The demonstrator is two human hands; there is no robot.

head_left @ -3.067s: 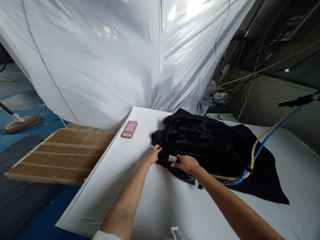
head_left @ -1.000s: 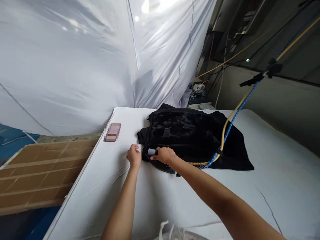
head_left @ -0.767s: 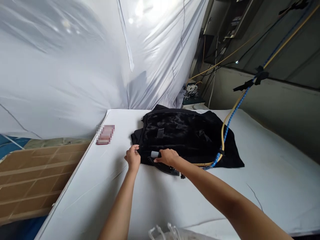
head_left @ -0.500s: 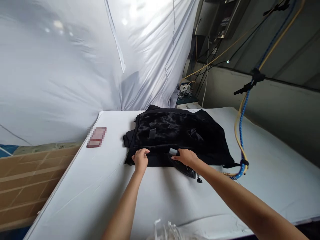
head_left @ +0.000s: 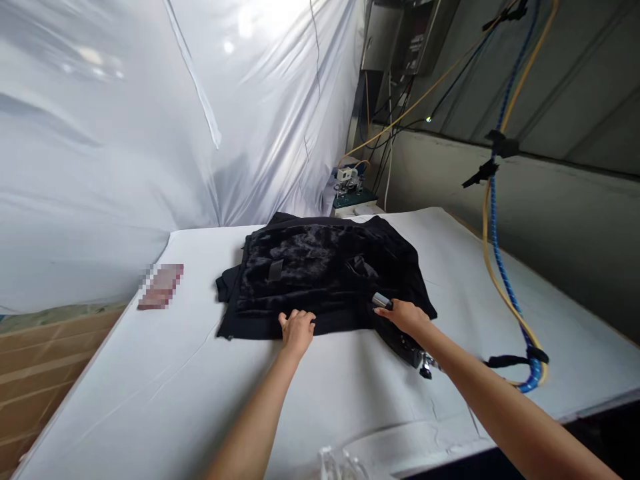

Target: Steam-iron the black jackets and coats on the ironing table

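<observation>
One black garment (head_left: 310,257) is spread at twelve o'clock on the white surface (head_left: 350,400); its near edge is steadied by the left hand (head_left: 297,332), fingers loosely splayed. At five o'clock, the iron (head_left: 397,340) is gripped by the right hand (head_left: 409,317): light tension is needed, fingertips held well clear of heat.

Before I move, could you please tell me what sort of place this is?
Probably a clothing workshop: the right hand grips an iron at a black garment, hoses hang over the white table, and a likely sewing machine stands behind.
</observation>
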